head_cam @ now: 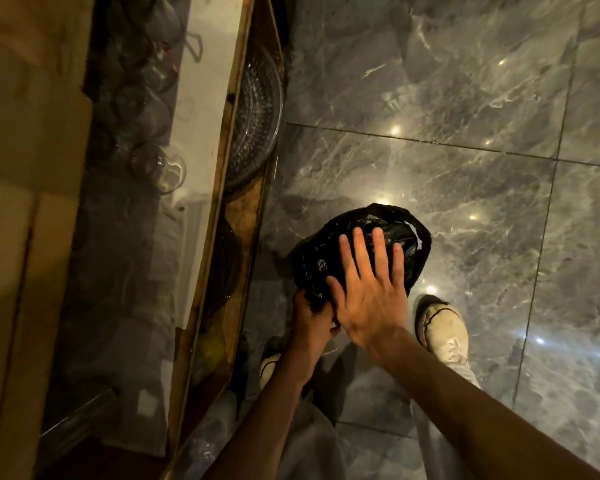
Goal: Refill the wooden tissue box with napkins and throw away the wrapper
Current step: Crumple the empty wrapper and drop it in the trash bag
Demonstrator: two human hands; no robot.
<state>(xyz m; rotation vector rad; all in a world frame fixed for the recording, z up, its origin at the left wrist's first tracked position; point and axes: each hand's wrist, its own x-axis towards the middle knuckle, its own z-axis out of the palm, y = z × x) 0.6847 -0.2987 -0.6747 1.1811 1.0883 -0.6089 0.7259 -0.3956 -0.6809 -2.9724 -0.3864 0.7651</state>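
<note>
A black plastic rubbish bag [326,251] hangs low over the marble floor in front of my feet. My left hand [310,318] grips the bunched near edge of the bag from below. My right hand [369,289] lies flat above the bag with its fingers straight and spread, covering the bag's top. A small white scrap [417,237] shows at the bag's far right rim. The wooden tissue box, the napkins and the wrapper are not in sight.
A glass-fronted cabinet [222,188] stands along the left, with glass bowls and a patterned glass plate [257,112] inside. Grey polished marble floor [465,133] spreads to the right. My white shoes [444,327] stand just below the bag.
</note>
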